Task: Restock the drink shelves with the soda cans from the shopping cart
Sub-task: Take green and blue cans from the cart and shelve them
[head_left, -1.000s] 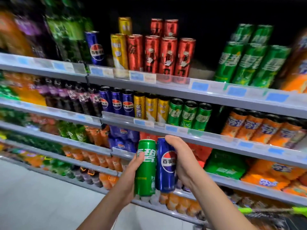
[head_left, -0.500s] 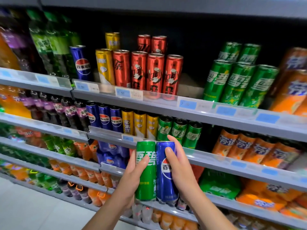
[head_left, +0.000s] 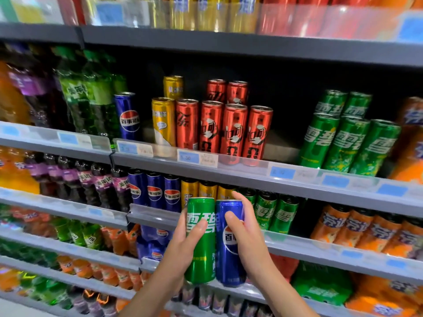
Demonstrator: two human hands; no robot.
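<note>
You are holding two tall soda cans upright and side by side, their sides touching: a green can (head_left: 200, 241) in your left hand (head_left: 183, 245) and a blue can (head_left: 230, 243) in your right hand (head_left: 248, 236). Your left grip is closed around the green can, the thumb (head_left: 198, 227) lying across its white lettering and the fingers wrapped behind it. Your right grip is closed on the blue can, the thumb pressed on its front just above the round logo and the fingers curled round its far side up near the rim. Both cans hang in the air in front of the middle shelf rail (head_left: 155, 217), their tops level with the row of blue, yellow and green cans standing on that shelf. Just behind the blue can stand the shelf's small green cans (head_left: 277, 213), and to the left of the green can the small blue cans (head_left: 155, 191). One shelf higher you see a single tall blue can (head_left: 127, 116), then yellow cans (head_left: 163, 121), a block of red cans (head_left: 224, 124), a bare gap, and tall green cans (head_left: 343, 143) further right. Orange cans (head_left: 366, 227) fill the right end of the middle shelf, and purple-labelled bottles (head_left: 87, 181) the left end.
</note>
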